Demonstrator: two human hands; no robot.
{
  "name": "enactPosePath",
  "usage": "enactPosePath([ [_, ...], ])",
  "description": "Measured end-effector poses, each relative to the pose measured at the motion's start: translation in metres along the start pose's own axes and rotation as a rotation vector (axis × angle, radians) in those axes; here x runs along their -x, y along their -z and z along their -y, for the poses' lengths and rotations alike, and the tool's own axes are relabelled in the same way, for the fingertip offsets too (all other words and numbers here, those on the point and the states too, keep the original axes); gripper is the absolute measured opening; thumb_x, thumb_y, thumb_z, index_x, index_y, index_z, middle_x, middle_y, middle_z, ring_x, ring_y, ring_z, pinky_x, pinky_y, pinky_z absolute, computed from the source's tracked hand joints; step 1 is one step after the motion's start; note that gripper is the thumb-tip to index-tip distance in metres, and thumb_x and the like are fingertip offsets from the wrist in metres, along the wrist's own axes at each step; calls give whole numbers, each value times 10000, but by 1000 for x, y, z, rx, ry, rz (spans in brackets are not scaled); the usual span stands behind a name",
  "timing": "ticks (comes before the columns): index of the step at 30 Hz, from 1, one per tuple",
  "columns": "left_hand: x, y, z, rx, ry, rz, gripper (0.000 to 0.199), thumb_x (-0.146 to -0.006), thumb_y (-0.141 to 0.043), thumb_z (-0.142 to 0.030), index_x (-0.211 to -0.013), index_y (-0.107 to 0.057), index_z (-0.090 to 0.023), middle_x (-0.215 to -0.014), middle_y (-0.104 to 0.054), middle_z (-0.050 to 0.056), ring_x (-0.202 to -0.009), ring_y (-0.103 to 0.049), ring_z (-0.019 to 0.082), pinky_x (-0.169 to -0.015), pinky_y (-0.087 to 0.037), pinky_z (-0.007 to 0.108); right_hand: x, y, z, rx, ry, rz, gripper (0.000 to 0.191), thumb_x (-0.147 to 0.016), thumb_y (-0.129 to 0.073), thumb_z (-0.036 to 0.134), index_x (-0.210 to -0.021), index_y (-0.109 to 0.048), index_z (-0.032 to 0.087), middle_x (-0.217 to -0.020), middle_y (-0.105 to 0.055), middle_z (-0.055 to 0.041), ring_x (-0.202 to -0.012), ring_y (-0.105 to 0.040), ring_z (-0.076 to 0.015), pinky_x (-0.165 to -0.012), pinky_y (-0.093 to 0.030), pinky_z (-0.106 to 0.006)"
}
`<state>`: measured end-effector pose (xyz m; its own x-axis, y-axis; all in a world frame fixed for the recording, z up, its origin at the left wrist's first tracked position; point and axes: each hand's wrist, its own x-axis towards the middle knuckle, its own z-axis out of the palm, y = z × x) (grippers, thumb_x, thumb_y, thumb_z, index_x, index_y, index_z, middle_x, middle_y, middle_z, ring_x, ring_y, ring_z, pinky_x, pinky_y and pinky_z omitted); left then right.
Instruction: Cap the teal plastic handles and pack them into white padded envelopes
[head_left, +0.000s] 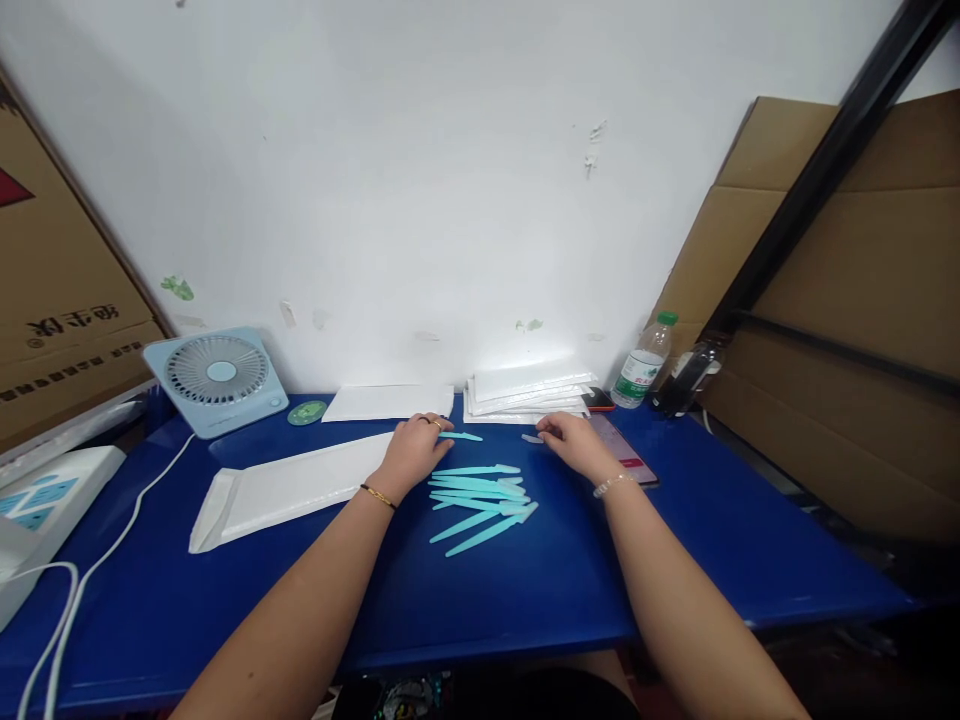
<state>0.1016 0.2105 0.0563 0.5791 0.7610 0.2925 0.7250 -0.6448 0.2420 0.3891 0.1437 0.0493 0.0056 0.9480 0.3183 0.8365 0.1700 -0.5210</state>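
Between the fingers of my left hand (418,447) is a teal eyebrow razor (466,436), its blade end pointing right. My right hand (571,440) pinches a small translucent piece that looks like a blade cap (532,438), apart from the razor. Nearer to me, several more teal eyebrow razors (480,495) lie in a loose fanned pile, heads to the right. A white padded envelope (292,490) lies flat on the left, its far end partly behind my left hand.
On the blue table (540,600), a stack of white envelopes (525,392) and another white envelope (382,402) lie along the wall. A blue fan (217,380) and green disc (306,412) are left. Right are a phone (626,460), water bottle (643,365) and dark bottle (686,378).
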Motion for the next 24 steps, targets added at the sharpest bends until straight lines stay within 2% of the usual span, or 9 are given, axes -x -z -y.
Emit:
enactPosePath([
  [2, -2, -5, 9, -59, 63, -6, 264, -832, -520, -296, -1065, -620, -225, -1128, -623, 61, -1098, -511, 249, -871, -396, 352, -2, -2, -11, 88, -18, -22, 132, -752, -586, 168, -871, -645, 160, -885, -618, -66, -788, -572, -179, -739, -431, -293],
  [4, -4, -10, 15, -76, 79, 30, 191, -823, -528, -282, -968, -640, -226, -1050, -643, 53, -1048, -535, 244, -837, -403, 345, -4, -8, -15, 116, 1, 24, 97, -749, -604, 174, -839, -637, 163, -879, -588, -57, -777, -561, -170, -727, -427, -281],
  [8, -6, -13, 15, -70, 48, 76, 131, -825, -520, -279, -825, -635, -217, -906, -658, 38, -933, -572, 219, -773, -390, 315, -5, -21, -8, 99, 45, 99, 26, -771, -577, 160, -755, -597, 168, -816, -554, -30, -738, -539, -149, -690, -414, -256],
  [18, -7, -12, 9, -87, -51, 78, 260, -906, -374, -261, -818, -607, -186, -835, -652, 57, -813, -588, 194, -715, -351, 303, -5, -29, 5, -5, 38, 157, 160, -750, -546, 104, -870, -611, 185, -758, -598, -6, -672, -535, -133, -643, -394, -240],
  [24, -6, -12, 6, -35, -65, 78, 247, -912, -346, -230, -796, -557, -178, -809, -626, 62, -778, -579, 192, -687, -367, 296, -6, -35, 11, -60, 72, 131, 59, -780, -551, 180, -796, -607, 188, -709, -588, 2, -628, -519, -129, -602, -388, -238],
])
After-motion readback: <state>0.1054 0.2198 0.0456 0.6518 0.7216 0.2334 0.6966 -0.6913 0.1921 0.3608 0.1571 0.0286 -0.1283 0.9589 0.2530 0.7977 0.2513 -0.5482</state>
